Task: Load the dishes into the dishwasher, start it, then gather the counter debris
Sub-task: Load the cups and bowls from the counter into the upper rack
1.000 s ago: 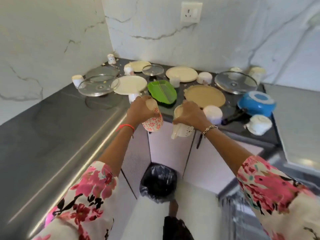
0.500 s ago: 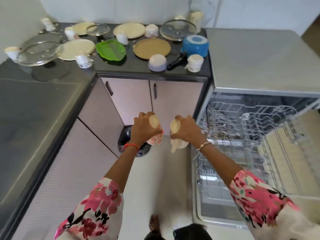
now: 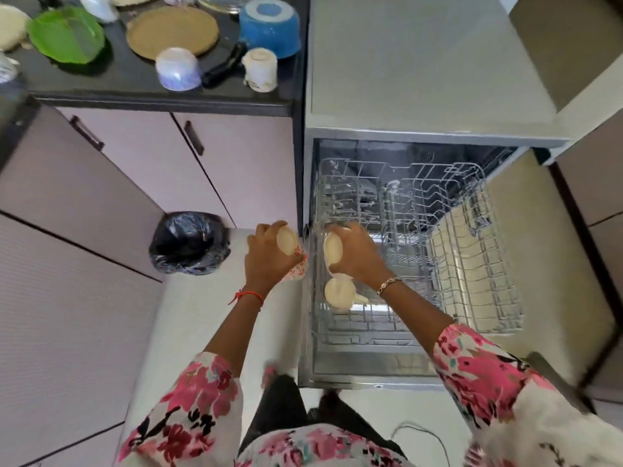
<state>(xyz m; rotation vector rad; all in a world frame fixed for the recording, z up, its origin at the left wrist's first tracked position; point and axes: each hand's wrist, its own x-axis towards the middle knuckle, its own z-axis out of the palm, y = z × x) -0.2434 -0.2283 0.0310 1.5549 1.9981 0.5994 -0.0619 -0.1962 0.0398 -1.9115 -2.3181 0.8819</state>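
Right now the left hand (image 3: 268, 264) is wrapped round a floral cup (image 3: 288, 243), just outside the open dishwasher's (image 3: 387, 138) left wall. The right hand (image 3: 357, 256) grips a cream cup (image 3: 332, 251) over the front left corner of the wire rack (image 3: 421, 203). A second cream mug (image 3: 338, 294) shows just beneath that hand; whether it is held or sitting in the rack, I can't tell. Back on the counter (image 3: 135, 85) wait a green plate (image 3: 65, 35), a brown plate (image 3: 172, 30), a blue pot (image 3: 269, 26) and an upturned bowl (image 3: 177, 69).
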